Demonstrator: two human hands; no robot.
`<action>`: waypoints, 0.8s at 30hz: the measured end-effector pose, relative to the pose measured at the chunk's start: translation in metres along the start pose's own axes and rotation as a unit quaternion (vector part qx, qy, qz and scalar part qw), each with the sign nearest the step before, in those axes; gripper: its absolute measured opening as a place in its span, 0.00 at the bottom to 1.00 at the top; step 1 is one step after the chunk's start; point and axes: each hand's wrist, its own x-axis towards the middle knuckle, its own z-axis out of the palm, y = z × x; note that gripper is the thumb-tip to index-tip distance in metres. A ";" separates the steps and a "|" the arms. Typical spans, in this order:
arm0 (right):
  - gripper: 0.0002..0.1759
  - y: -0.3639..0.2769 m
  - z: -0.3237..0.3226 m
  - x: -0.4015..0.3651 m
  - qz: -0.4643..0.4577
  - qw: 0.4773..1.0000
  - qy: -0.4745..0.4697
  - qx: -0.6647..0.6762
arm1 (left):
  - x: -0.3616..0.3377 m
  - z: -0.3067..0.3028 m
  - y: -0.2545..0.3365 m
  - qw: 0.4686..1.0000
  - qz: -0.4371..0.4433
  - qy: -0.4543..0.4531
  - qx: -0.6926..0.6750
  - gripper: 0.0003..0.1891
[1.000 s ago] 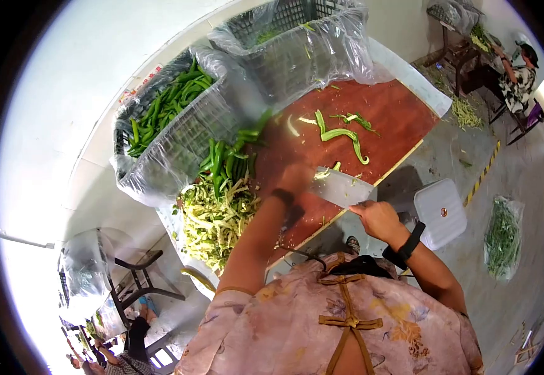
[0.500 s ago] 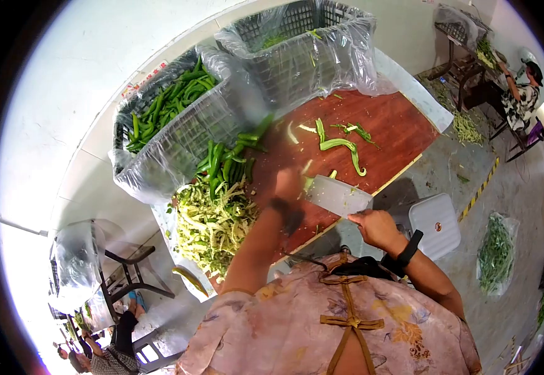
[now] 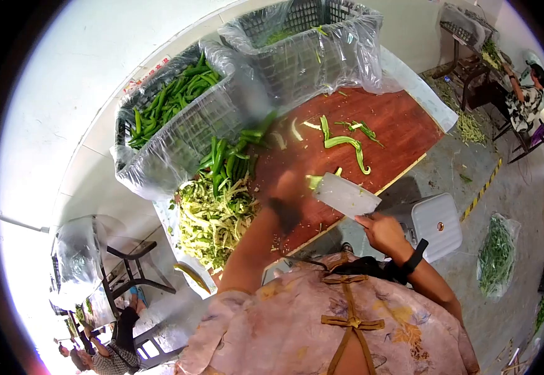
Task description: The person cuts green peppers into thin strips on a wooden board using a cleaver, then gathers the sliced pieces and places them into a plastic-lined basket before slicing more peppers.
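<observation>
My right hand is closed around the handle of a cleaver, its broad blade low over the red-brown board. A short pale green pepper piece lies at the blade's left end. Just left of it is my left hand, so blurred that its fingers cannot be made out. To its left are a heap of pale shredded pepper cores and a bunch of whole green peppers. Split pepper strips rest on the board beyond the blade.
A plastic-lined crate of green peppers stands at the back left, beside a second lined crate. A white lidded bin and a bag of greens are on the floor at right. Other people sit farther off.
The view has shifted slightly. My right hand keeps hold of the cleaver, the blade still low over the board. My left hand remains blurred beside it.
</observation>
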 end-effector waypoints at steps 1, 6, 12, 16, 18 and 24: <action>0.20 0.000 -0.001 -0.005 0.020 1.000 0.001 -0.001 | 0.002 0.008 -0.047 0.999 -0.013 -0.035 0.032 0.15; 0.19 0.005 -0.007 -0.024 0.071 0.996 0.054 0.026 | -0.036 0.024 -0.020 0.898 0.062 -0.100 0.424 0.09; 0.20 -0.009 -0.001 -0.035 0.120 0.988 0.083 0.042 | -0.062 0.037 0.008 0.917 0.113 -0.035 0.380 0.08; 0.19 -0.023 0.008 -0.039 0.133 0.986 0.093 0.032 | -0.070 0.030 0.028 0.826 0.292 -0.031 0.482 0.14; 0.19 -0.027 0.015 -0.040 0.134 0.987 0.087 0.028 | -0.075 0.026 0.037 0.797 0.317 -0.079 0.509 0.15; 0.20 -0.036 0.023 -0.037 0.116 0.989 0.090 -0.009 | -0.072 0.032 0.014 0.799 0.359 -0.065 0.479 0.15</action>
